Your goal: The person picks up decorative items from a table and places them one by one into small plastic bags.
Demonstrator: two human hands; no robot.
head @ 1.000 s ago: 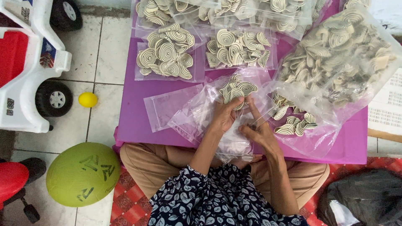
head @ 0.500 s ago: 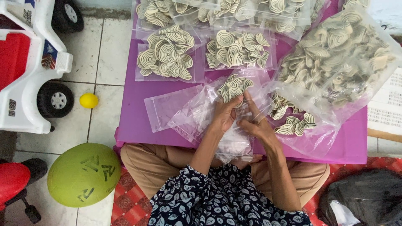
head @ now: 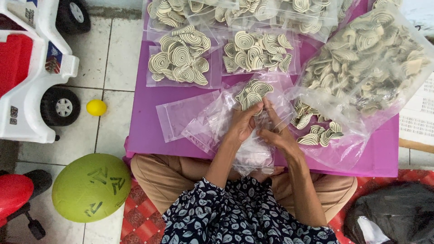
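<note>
A small clear plastic bag (head: 266,97) with a few spiral-patterned biscuits (head: 252,92) lies on the purple table (head: 144,131). My left hand (head: 242,124) grips the bag's near side, thumb at the biscuits. My right hand (head: 275,131) pinches the bag's mouth beside it, fingers pointing up. A big open bag of the same biscuits (head: 370,63) lies at the right, some spilling toward my right hand (head: 316,133). Several filled small bags (head: 181,58) (head: 257,52) lie beyond. Empty clear bags (head: 181,115) lie left of my left hand.
A white and red toy car (head: 36,68) stands on the tiled floor at left, with a small yellow ball (head: 96,107) and a green ball (head: 90,187) nearby. A black plastic bag (head: 393,212) sits at lower right. A printed sheet (head: 418,115) lies at the right edge.
My right hand moved up from the table to the bag's mouth, meeting my left hand. The bag of biscuits barely shifted.
</note>
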